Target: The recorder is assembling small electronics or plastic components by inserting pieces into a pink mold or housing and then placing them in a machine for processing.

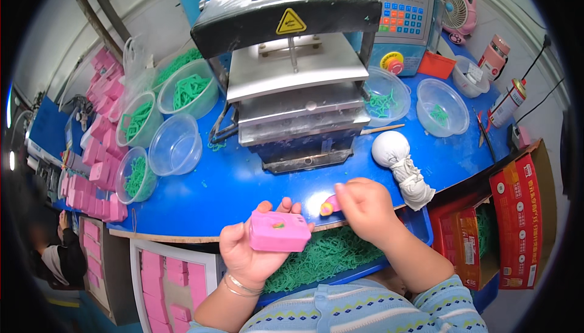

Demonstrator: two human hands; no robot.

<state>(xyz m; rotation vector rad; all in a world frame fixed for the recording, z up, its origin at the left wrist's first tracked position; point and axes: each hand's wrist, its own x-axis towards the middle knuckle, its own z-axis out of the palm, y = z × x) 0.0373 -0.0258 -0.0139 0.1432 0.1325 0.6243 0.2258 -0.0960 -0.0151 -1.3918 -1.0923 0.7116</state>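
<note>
My left hand [248, 249], palm up, holds a pink rectangular block [281, 235] from below. A small green and yellow spot [278, 225] shows on the block's top face. My right hand [365, 207] is closed, thumb and fingers pinching a small pink piece with a round yellow end [327, 208]. That piece is just right of the block, apart from it. Beneath both hands a blue tray [424, 228] holds a heap of thin green strips [325, 254]. Behind them stands a metal press machine [301, 108] on the blue table [219, 202].
Clear plastic tubs [176, 145] with green pieces stand left and right of the press. Many pink blocks [100, 150] are stacked far left. A white cloth-wrapped ball [390, 149], a spray can [508, 103] and a red carton [517, 217] are at right. Another person [64, 254] sits far left.
</note>
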